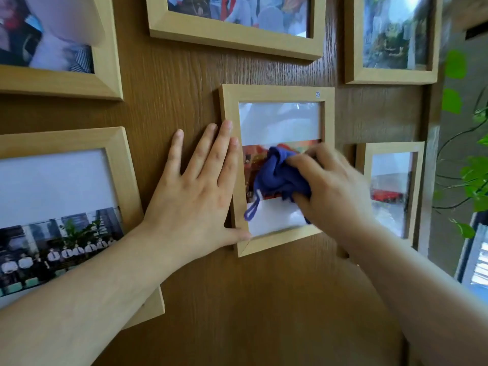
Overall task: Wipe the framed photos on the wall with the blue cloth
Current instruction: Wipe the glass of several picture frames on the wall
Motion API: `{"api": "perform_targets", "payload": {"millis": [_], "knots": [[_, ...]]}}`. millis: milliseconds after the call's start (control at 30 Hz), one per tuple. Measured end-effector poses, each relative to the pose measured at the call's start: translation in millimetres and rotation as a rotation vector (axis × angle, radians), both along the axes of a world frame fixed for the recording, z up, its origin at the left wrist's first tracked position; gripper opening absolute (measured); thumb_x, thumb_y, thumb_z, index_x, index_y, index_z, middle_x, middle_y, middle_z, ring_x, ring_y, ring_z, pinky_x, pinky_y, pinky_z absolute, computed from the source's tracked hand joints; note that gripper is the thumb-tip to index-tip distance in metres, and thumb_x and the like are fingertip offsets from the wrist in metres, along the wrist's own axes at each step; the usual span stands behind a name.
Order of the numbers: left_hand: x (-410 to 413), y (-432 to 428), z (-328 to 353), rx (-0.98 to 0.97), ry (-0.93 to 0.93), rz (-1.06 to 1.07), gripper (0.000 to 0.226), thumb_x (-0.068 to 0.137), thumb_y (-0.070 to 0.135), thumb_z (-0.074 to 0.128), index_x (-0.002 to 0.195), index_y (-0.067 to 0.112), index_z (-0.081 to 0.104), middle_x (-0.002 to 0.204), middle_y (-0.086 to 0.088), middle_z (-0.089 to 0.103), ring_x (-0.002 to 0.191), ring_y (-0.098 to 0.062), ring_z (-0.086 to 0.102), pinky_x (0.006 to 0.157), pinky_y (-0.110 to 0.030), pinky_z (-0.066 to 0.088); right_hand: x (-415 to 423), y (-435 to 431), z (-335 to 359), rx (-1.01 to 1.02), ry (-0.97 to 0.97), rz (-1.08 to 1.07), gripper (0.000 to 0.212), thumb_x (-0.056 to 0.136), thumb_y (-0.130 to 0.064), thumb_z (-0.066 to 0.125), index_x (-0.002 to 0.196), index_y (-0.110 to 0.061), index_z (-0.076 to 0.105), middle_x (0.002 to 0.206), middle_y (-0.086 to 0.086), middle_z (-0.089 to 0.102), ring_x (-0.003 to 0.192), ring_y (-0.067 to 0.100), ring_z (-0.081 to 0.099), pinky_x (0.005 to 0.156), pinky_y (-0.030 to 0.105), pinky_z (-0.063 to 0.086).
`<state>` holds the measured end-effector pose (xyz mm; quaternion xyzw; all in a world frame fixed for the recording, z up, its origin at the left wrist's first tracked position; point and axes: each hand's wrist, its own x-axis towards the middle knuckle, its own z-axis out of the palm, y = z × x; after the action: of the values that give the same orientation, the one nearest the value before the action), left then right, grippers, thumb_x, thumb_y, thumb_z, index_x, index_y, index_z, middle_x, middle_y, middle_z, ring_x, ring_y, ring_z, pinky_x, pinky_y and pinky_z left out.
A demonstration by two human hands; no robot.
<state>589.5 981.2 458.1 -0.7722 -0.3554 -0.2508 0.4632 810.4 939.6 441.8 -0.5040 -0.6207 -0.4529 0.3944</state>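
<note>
A small light-wood framed photo (277, 95) hangs in the middle of a brown wood-grain wall. My right hand (335, 186) is shut on a bunched blue cloth (277, 175) and presses it against the glass over the photo's colourful middle band. A loop of the cloth dangles down to the lower left. My left hand (200, 186) lies flat and open, with its fingers on the frame's left edge and its thumb along the bottom left corner.
Other wooden framed photos surround it: a group photo (116, 165) at left, another frame (105, 75) at upper left, a frame (237, 40) at top centre, a frame (390, 75) at upper right, a small frame (417, 180) at right. A green trailing plant (472, 180) hangs past the wall's right edge.
</note>
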Motion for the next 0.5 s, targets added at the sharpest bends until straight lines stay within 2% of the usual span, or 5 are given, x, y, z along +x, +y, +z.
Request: {"api": "perform_targets", "payload": {"millis": [100, 233, 367, 500], "knots": [[-0.1, 0.7, 0.0, 0.000, -0.005, -0.022, 0.135, 0.060, 0.086, 0.050, 0.152, 0.000, 0.000, 0.163, -0.022, -0.005, 0.151, -0.034, 0.001, 0.118, -0.064, 0.008, -9.4, -3.1, -25.5, -0.101, -0.077, 0.041, 0.033, 0.076, -0.027, 0.063, 0.106, -0.014, 0.063, 0.096, 0.009, 0.058, 0.081, 0.025, 0.054, 0.055, 0.025, 0.036], [-0.1, 0.4, 0.4, 0.006, 0.012, -0.014, 0.139, 0.057, 0.087, 0.052, 0.152, -0.001, 0.000, 0.163, -0.023, -0.005, 0.151, -0.035, 0.003, 0.117, -0.064, 0.009, -8.7, -6.0, -23.3, -0.193, -0.167, 0.053, 0.032, 0.076, -0.028, 0.061, 0.106, -0.015, 0.061, 0.095, 0.007, 0.058, 0.080, 0.024, 0.054, 0.054, 0.025, 0.037], [-0.8, -0.1, 0.3, 0.009, 0.009, -0.010, 0.138, 0.060, 0.089, 0.046, 0.150, 0.001, -0.008, 0.162, -0.022, -0.011, 0.151, -0.034, -0.002, 0.118, -0.063, 0.006, 2.6, -7.5, 9.5, -0.109, -0.140, -0.042, 0.036, 0.074, -0.030, 0.059, 0.106, -0.013, 0.063, 0.096, 0.009, 0.059, 0.079, 0.027, 0.056, 0.057, 0.024, 0.031], [-0.8, -0.6, 0.3, 0.020, 0.006, -0.009, 0.139, 0.059, 0.089, 0.049, 0.150, 0.001, -0.008, 0.162, -0.022, -0.010, 0.151, -0.034, -0.001, 0.118, -0.063, 0.007, 16.2, -5.6, 50.3, -0.005, -0.008, -0.085, 0.035, 0.073, -0.022, 0.068, 0.106, -0.012, 0.061, 0.097, 0.012, 0.056, 0.081, 0.032, 0.055, 0.056, 0.028, 0.033]]}}
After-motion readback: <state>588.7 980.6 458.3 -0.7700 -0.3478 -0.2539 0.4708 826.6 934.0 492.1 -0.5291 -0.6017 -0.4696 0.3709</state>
